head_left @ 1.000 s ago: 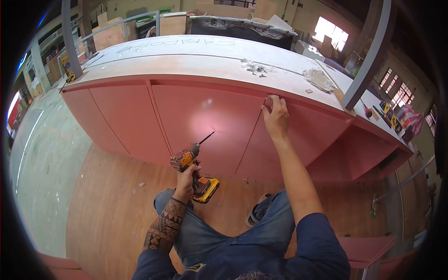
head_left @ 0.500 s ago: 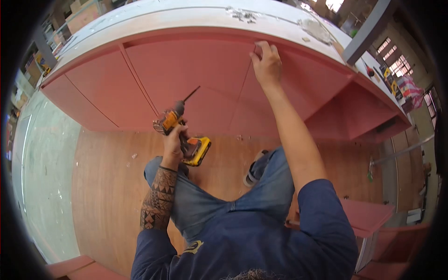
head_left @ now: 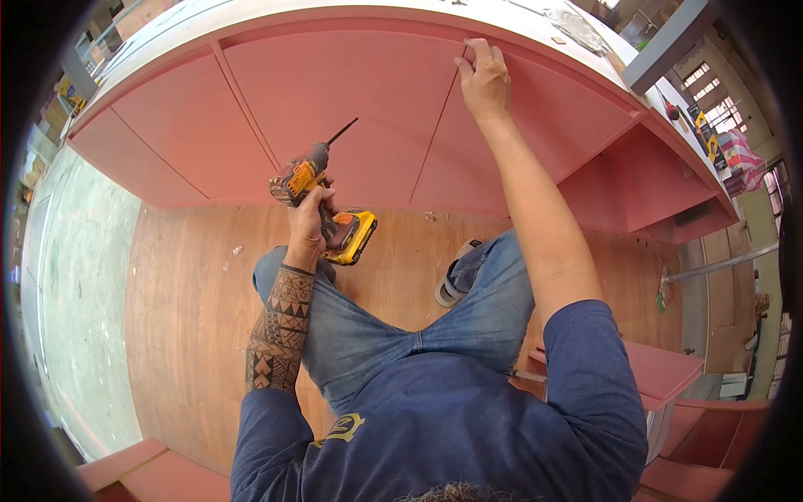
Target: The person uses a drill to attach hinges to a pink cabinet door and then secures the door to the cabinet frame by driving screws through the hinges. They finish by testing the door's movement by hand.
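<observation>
A yellow and black cordless drill is gripped by its handle in my left hand, its long thin bit pointing up and right towards the red cabinet front. My right hand is raised at the cabinet's top edge, by the seam between two panels. Its fingers are bent, with thumb and forefinger near the panel edge; whether they hold anything small cannot be made out.
The white worktop runs above the cabinet, with a clear plastic bag on it. A grey post rises at the right. Red panels lie lower right. Small debris dots the wooden floor.
The view has tipped down, so the cabinet and drill appear higher. My left hand still grips the drill, and my right hand stays at the panel seam.
</observation>
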`<state>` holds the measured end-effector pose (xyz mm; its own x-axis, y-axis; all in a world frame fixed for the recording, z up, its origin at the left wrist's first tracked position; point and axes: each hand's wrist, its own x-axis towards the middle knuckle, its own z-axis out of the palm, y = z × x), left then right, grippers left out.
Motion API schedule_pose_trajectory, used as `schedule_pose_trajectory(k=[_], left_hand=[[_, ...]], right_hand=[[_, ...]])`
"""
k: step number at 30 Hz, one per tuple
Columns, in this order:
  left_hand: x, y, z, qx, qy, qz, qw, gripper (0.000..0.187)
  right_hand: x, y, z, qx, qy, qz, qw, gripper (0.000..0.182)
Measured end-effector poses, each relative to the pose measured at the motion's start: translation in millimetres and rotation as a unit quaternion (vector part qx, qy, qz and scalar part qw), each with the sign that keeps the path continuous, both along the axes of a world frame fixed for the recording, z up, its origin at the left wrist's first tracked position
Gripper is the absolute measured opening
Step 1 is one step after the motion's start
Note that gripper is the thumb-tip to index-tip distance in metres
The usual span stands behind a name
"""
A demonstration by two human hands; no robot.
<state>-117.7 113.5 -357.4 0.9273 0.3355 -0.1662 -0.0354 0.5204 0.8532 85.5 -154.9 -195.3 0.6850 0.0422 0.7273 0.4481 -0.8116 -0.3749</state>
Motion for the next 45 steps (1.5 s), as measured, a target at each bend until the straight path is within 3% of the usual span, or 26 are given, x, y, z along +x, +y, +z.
schedule_pose_trajectory(k=[12, 19, 25, 30, 32, 35, 45], left_hand=[[-7, 1, 9, 0.039, -0.005, 0.021, 0.999, 0.026], [-5, 4, 5, -0.004, -0.002, 0.044, 0.999, 0.023], [-1, 0, -5, -0.009, -0.003, 0.039, 0.999, 0.013], [-3, -5, -3, 0.025, 0.051, 0.018, 0.998, 0.009], [-5, -4, 3, 0.099, 0.08, -0.069, 0.989, 0.016], [-3, -5, 4, 0.167, 0.091, -0.097, 0.977, 0.019], [-7, -3, 15, 0.206, 0.126, -0.121, 0.963, 0.031]], right_hand=[[5, -7, 3, -0.011, 0.023, -0.005, 1.0, 0.033], [14, -16, 3, -0.034, 0.017, -0.006, 0.999, 0.033], [34, -24, -1, -0.104, -0.105, 0.038, 0.988, 0.036], [37, -24, 4, -0.102, -0.088, 0.055, 0.989, 0.036], [33, -21, 7, -0.107, -0.079, 0.068, 0.989, 0.037], [24, -15, 11, -0.112, -0.053, 0.04, 0.991, 0.039], [22, -10, 11, -0.142, -0.029, 0.007, 0.989, 0.036]])
